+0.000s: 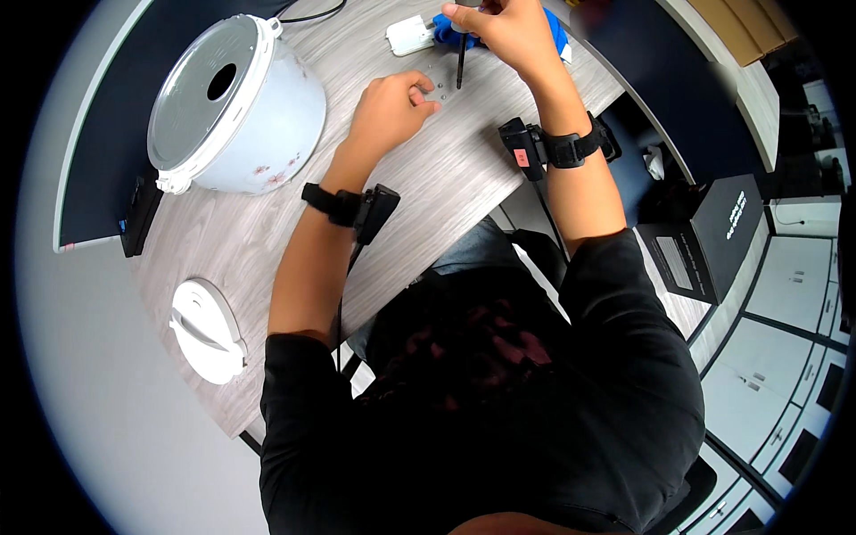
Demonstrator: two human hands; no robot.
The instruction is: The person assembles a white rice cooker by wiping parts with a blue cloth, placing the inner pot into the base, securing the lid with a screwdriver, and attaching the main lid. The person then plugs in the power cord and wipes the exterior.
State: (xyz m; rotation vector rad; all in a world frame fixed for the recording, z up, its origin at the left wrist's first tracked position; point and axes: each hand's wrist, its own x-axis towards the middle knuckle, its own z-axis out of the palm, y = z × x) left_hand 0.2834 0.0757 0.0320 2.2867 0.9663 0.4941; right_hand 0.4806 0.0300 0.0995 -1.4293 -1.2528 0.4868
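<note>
My right hand [510, 34] grips a screwdriver [461, 67] by its upper end, at the far side of the table. Its dark shaft points down, with the tip close to the tabletop. Just left of that tip lie several small screws [440, 86]. Beside them my left hand [392, 109] rests low over the table, fingers loosely curled and thumb apart, with nothing visible between them. Behind the screwdriver are a crumpled blue cloth [558, 34] and a small white plastic piece [410, 36].
A white flower-printed pot-like appliance [285, 120], with a dark hole in its grey top, stands at the left. A white oval lid-like part [207, 330] lies on the table [428, 187] nearer me. A black box [704, 236] is at the right. Dark partitions [660, 80] border the table.
</note>
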